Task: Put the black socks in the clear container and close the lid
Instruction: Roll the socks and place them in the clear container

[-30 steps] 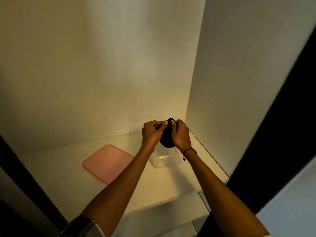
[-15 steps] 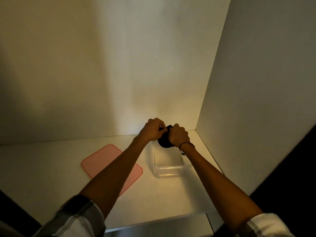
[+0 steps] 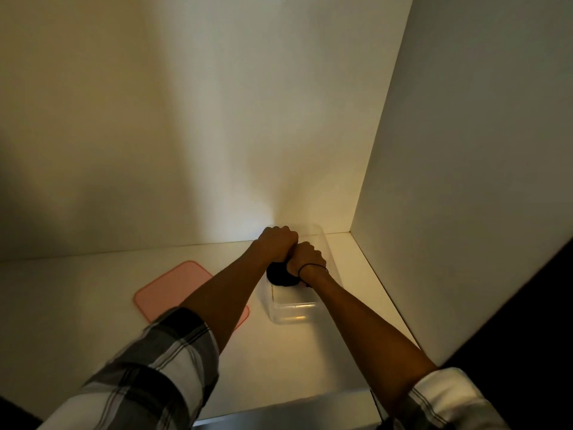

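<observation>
Black socks (image 3: 280, 276): soft rounded bundle you held inside the clear container (image 3: 291, 311).
Hands: your left hand (image 3: 277, 245) and right hand (image 3: 307, 256) were clenched on it.
Lid (image 3: 173, 288): flat pink rounded square on the shelf (image 3: 93, 305).

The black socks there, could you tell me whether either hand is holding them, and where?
Both the left hand and right hand grip the balled black socks from above, over the clear container.
</observation>
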